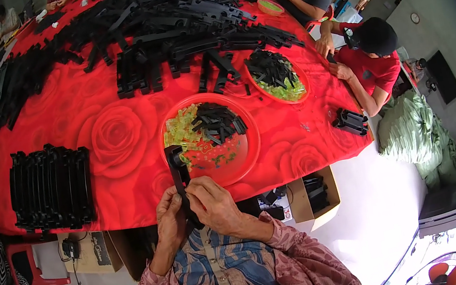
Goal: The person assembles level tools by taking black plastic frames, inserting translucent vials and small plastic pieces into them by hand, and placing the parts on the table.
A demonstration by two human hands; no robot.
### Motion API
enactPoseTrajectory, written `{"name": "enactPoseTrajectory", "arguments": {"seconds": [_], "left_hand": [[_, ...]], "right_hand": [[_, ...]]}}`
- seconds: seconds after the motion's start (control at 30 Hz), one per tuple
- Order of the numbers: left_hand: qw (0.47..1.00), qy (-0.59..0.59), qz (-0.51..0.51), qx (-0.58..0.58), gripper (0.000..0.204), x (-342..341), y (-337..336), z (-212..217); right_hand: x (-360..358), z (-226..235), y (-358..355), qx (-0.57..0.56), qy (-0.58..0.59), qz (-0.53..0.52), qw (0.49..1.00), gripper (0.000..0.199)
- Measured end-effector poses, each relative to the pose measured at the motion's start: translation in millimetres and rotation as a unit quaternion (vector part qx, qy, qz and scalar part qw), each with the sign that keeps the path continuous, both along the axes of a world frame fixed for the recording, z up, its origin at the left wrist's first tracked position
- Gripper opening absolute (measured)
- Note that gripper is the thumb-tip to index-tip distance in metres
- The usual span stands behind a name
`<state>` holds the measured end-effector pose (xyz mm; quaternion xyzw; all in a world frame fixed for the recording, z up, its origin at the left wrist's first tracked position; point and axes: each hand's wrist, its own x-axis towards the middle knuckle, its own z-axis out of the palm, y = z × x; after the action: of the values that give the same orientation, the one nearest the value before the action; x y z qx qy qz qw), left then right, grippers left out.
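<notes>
Both hands, the left hand (169, 212) and right hand (211, 201), pinch a long black plastic strip (179, 178) upright over the round red plastic tray (245, 157), where a slipped grip could drop it among the loose parts.

Both forearms came up from the lower edge, bent inward so the hands met close before the chest. The left hand (169, 216) curled with fingers closed, and the right hand (213, 202) pinched beside it, touching.
</notes>
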<state>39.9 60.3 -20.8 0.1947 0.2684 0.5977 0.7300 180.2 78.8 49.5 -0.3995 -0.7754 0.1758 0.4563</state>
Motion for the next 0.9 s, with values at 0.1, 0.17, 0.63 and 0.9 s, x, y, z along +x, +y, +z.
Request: {"name": "enactPoseTrajectory", "arguments": {"seconds": [0.1,0.17,0.63,0.9], "left_hand": [[1.0,0.005,0.002,-0.004,0.02,-2,-5,0],[1.0,0.011,0.009,-0.014,0.02,-1,-11,3],[0.999,-0.003,0.007,-0.032,0.018,2,6,5],[0.999,0.011,-0.014,-0.048,0.019,-2,-3,6]], "right_hand": [[-1,-1,-6,-0.002,0.001,-0.006,1.0,0.023],[-2,-1,-10,-0.014,-0.009,-0.016,1.0,0.024],[7,-10,3,-0.047,-0.059,-0.02,0.997,0.025],[4,-12,-3,-0.042,-0.093,-0.022,0.995,0.028]]}}
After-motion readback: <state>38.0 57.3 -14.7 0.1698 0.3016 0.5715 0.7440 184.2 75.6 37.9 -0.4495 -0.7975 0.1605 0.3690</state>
